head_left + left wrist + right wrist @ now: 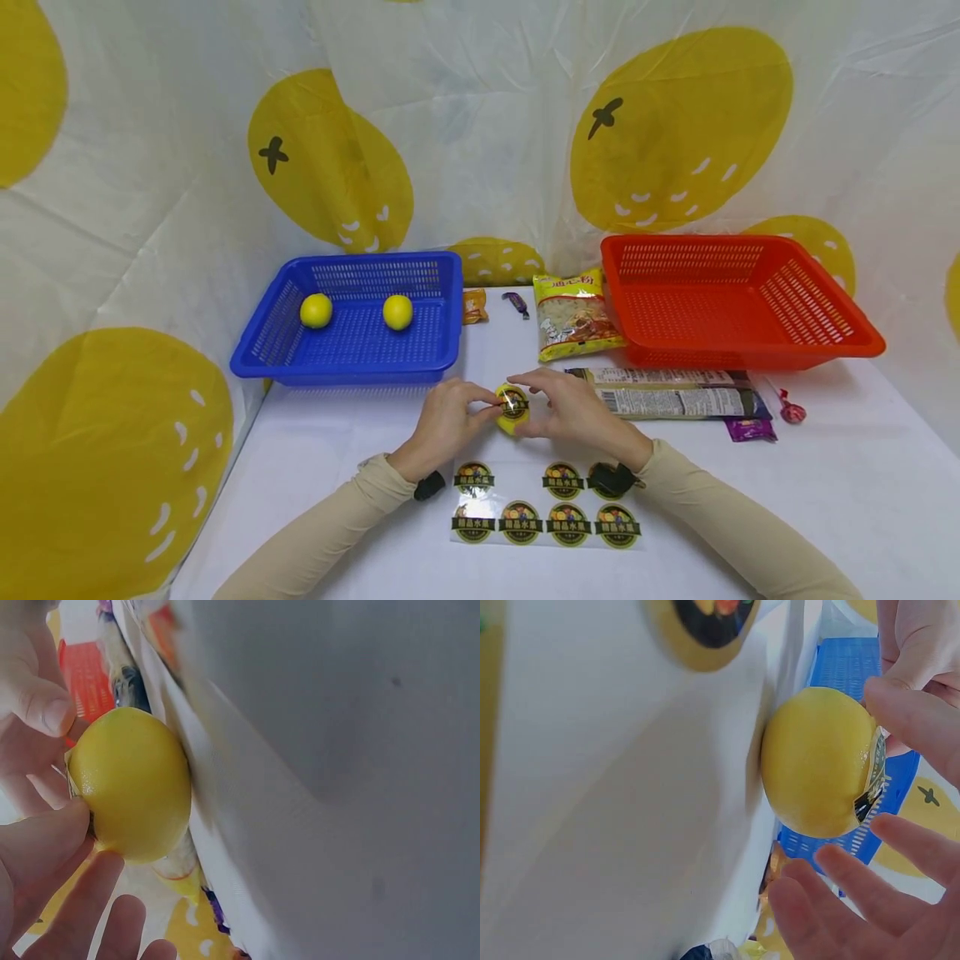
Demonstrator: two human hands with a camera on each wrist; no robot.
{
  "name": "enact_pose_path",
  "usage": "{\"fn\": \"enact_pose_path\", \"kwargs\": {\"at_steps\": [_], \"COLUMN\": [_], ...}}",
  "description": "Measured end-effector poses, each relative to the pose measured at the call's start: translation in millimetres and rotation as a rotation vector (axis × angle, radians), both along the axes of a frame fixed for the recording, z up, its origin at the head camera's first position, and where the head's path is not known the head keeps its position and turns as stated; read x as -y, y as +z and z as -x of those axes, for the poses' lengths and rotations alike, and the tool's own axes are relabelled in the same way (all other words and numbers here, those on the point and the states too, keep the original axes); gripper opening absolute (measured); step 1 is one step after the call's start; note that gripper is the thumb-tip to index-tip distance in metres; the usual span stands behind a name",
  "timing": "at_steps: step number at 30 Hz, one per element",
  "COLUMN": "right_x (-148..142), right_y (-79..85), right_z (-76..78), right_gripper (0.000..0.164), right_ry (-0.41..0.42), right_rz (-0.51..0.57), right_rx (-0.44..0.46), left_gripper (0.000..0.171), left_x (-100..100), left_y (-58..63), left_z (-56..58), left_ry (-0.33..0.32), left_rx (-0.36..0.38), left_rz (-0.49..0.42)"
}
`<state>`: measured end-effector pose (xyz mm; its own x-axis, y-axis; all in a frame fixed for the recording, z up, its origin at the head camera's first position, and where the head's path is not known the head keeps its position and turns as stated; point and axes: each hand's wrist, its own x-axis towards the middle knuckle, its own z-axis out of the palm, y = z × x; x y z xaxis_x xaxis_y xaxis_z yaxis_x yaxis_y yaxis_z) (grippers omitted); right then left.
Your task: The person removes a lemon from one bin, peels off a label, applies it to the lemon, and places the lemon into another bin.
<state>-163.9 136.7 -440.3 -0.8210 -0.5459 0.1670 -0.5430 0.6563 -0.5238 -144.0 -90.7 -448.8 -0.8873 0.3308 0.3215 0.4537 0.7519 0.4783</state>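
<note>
A yellow lemon point(503, 423) sits on the white table between both hands, a round dark sticker point(513, 403) on its upper face. The thumb and index finger of the left hand point(453, 417) pinch the sticker's left edge, while another left fingertip rests against the lemon in the left wrist view. The right hand point(573, 410) curves loosely around the other side, fingers spread. Its thumb tip point(885, 694) is right at the lemon's edge and an index fingertip point(885, 823) is beside the sticker's end. Part of the sticker's edge stands slightly off the lemon's skin point(810, 765).
A blue basket point(345, 368) at back left holds two lemons point(316, 311). At back right stands a red basket point(742, 354). Nearby lie a yellow food bag point(572, 317), a long packet point(667, 400), a lollipop point(792, 410) and wrapped candies. A sticker sheet point(517, 479) lies in front.
</note>
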Motion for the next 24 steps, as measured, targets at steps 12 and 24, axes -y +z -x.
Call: {"fn": "enact_pose_path", "kwargs": {"at_steps": [12, 24], "right_x": [7.5, 10.1], "right_y": [-3.4, -2.8], "right_z": [2.5, 5.3], "right_gripper": [0.085, 0.082], "right_ry": [0.048, 0.037], "right_rz": [-0.076, -0.095], "right_rx": [0.072, 0.075], "left_gripper": [0.011, 0.012], "left_x": [-1.0, 0.0], "left_y": [1.0, 3.2], "left_z": [-1.7, -1.7], "left_ry": [-0.001, -0.003], "left_rx": [0.014, 0.011], "left_rz": [-0.006, -0.008]}}
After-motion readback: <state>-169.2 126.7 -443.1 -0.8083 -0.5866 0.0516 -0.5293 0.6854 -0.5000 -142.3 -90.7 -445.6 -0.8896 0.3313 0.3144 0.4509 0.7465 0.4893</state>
